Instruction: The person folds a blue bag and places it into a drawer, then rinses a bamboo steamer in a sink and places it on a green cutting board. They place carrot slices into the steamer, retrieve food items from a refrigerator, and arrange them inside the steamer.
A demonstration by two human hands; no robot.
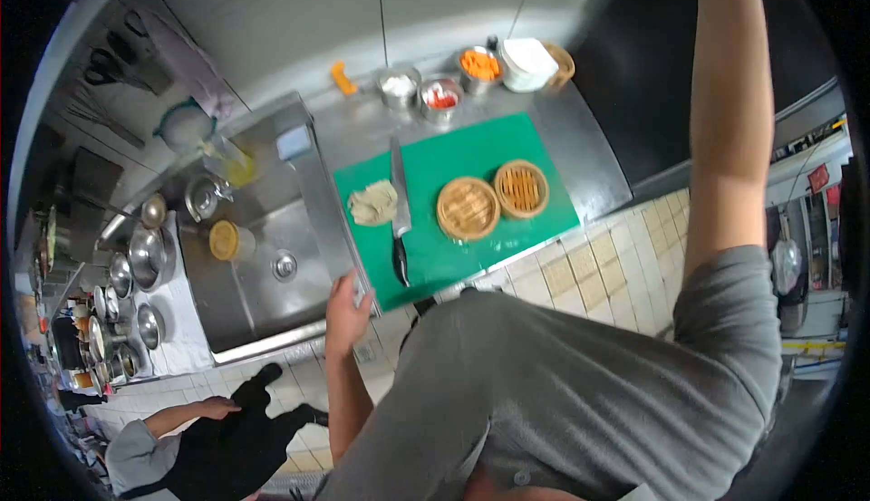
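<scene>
My left hand [346,315] is at the front edge of the counter, between the sink and the green cutting board [471,152]. Its thumb stands apart from the fingers, with nothing visible in it. My right arm [732,111] stretches up along the right side, and its hand lies beyond the top of the view. On the board, a kitchen knife [401,202] with a black handle lies beside a crumpled pale cloth [372,204]. To the right sit a bamboo steamer piece [468,209] and a smaller slatted one [521,189], edges close together.
Along the wall stand metal bowls, one with orange pieces [480,64], one with red pieces [440,98], plus a white container [527,64]. Left is a steel sink [272,297] with a yellow-lidded tub [230,241]. Another person [213,442] is at lower left.
</scene>
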